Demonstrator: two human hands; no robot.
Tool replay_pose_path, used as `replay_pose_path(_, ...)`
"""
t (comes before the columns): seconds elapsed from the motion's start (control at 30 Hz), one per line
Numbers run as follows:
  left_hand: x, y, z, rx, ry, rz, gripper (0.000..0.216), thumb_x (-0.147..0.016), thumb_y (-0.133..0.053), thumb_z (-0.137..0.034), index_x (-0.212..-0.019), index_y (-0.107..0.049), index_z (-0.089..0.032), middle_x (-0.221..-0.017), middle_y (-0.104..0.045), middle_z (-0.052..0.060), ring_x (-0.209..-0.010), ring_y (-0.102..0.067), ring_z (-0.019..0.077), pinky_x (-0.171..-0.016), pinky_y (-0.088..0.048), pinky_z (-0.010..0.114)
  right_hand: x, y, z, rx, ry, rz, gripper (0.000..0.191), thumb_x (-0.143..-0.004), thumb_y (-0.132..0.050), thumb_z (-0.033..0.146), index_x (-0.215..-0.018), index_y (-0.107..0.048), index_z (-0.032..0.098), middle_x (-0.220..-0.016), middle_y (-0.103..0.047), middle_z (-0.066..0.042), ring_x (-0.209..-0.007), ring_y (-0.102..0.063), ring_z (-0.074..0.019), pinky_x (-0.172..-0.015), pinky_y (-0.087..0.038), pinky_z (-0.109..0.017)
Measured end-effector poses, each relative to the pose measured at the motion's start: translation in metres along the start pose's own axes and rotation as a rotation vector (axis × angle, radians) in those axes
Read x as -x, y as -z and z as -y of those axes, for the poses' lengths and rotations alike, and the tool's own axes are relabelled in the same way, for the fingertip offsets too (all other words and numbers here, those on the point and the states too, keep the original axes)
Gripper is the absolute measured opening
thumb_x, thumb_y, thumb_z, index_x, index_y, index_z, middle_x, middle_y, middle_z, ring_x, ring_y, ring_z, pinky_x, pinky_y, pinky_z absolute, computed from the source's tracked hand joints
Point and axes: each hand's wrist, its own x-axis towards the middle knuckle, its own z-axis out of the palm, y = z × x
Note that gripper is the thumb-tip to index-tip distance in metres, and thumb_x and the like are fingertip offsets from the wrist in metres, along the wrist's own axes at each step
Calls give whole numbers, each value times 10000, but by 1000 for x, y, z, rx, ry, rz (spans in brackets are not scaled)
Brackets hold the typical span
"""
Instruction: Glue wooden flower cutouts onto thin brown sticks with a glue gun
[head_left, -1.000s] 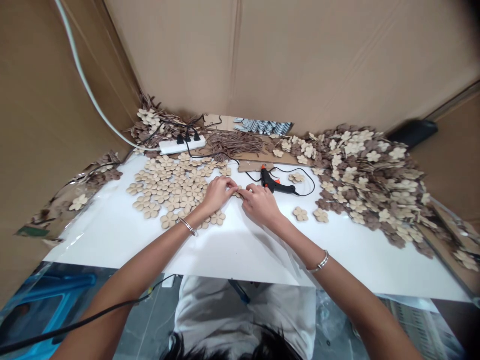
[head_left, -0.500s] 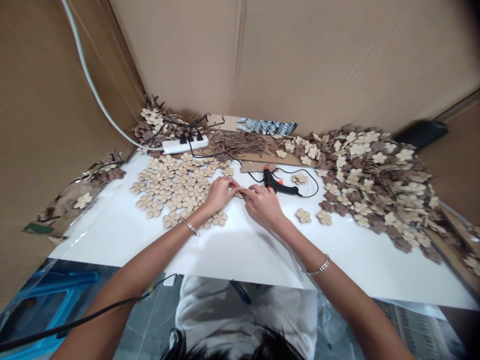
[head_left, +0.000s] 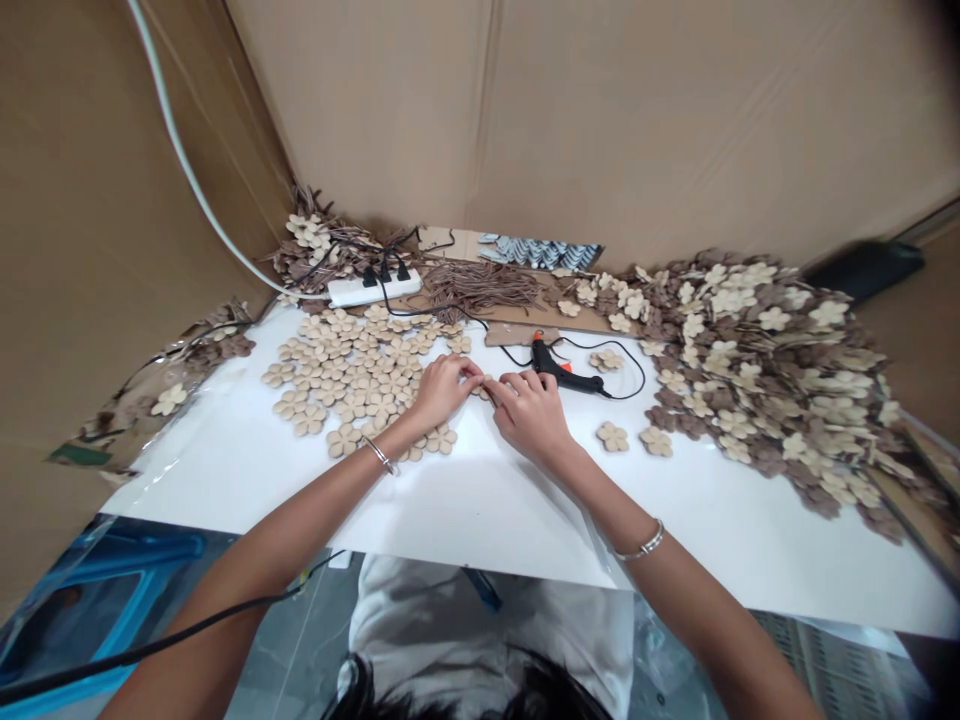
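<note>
Barely shifted, left hand (head_left: 441,390) and right hand (head_left: 531,412) pinch a beige piece (head_left: 481,391) between fingers (head_left: 471,369) beside puffy, five-petalled flowers (head_left: 390,382).

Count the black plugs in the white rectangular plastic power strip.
3: a left black plug, a middle black plug and a right black plug, in a row on the white rectangular plastic power strip. Others may be hidden among the cables.

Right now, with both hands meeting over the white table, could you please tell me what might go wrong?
The beige piece between the left hand and right hand, mostly hidden, could slip. The right hand might knock the glue gun close beside it. A tug on the gun's looped cord could shift the beige flower pieces inside the loop.
</note>
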Motion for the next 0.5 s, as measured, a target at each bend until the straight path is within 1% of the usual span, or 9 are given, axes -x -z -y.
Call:
replay_pose_path(0.23,0,0,0,12,1,0,93,-857,-648,-264,-845,-721,-209,-906,-720,31,-900,-596,214,-824,-439,322,1,-1,-2,-1,22,34,394,-911,-458,175,-1269,-605,254,-1081,-662,-92,-980,-456,-258,-848,-221,-418)
replay_pose_path(0.5,0,-2,2,-9,3,-6,91,-863,-640,-263,-858,-718,-216,-921,-715,32,-923,-593,209,-832,-444,316,2,0,-1,19,13,57,415,-914,-457,173,-1290,-605,266,-1084,-640,-106,-1011,-439,-264,-856,-220,-416)
